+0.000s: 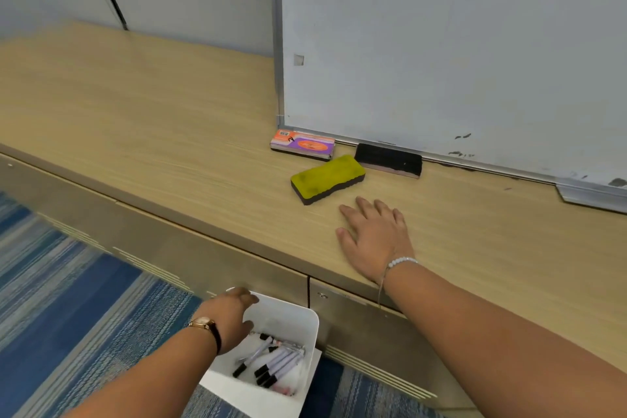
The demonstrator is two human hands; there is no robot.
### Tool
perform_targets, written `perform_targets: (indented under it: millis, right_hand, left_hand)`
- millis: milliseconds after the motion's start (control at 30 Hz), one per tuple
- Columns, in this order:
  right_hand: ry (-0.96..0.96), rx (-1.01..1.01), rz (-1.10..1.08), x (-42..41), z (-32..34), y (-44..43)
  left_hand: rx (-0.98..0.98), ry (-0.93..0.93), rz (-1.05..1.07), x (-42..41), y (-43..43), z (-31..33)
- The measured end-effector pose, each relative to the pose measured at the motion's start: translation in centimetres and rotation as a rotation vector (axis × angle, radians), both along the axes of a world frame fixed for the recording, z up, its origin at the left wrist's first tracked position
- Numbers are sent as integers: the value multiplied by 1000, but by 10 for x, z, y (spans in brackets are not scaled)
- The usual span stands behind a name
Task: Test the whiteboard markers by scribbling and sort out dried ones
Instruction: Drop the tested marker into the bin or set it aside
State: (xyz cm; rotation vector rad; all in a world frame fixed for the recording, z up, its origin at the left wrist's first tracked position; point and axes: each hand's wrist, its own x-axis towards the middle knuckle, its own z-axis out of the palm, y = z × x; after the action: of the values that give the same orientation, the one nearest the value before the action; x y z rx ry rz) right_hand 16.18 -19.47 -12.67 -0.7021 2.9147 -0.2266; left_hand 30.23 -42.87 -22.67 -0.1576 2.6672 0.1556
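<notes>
While both arms reach forward, left to right:
Carpet (68, 299): blue striped, lower left, below the cabinet front.
Left hand (234, 312): watch on wrist, gripping the near-left rim of the bin; fingers curled over the edge, thumb on top.
Bin (298, 319): white, open top, low in front of the cabinet, held off the counter.
Markers (274, 361): several in the bin, white barrels, black caps, lying loose in a pile.
Counter (135, 119): wood top.
Orange eraser (302, 144): flat, against the whiteboard's bottom left corner.
Yellow eraser (327, 178): just in front of the other two, angled.
Right hand (375, 234): bead bracelet on wrist, palm down flat on the counter, fingers slightly apart, holding nothing; near the yellow eraser, not touching.
Black eraser (388, 159): against the whiteboard frame, right of the orange one.
Whiteboard (458, 44): upright on the counter, leaning back, faint smudges.
</notes>
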Motion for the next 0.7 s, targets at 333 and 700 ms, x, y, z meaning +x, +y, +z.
perform_targets:
  millis: [333, 700]
  right_hand:
    - [80, -15, -49, -13, -1, 68]
    - [389, -79, -465, -32, -6, 256]
  left_hand:
    - [247, 711, -304, -42, 62, 116]
    - [183, 393, -448, -176, 251, 140]
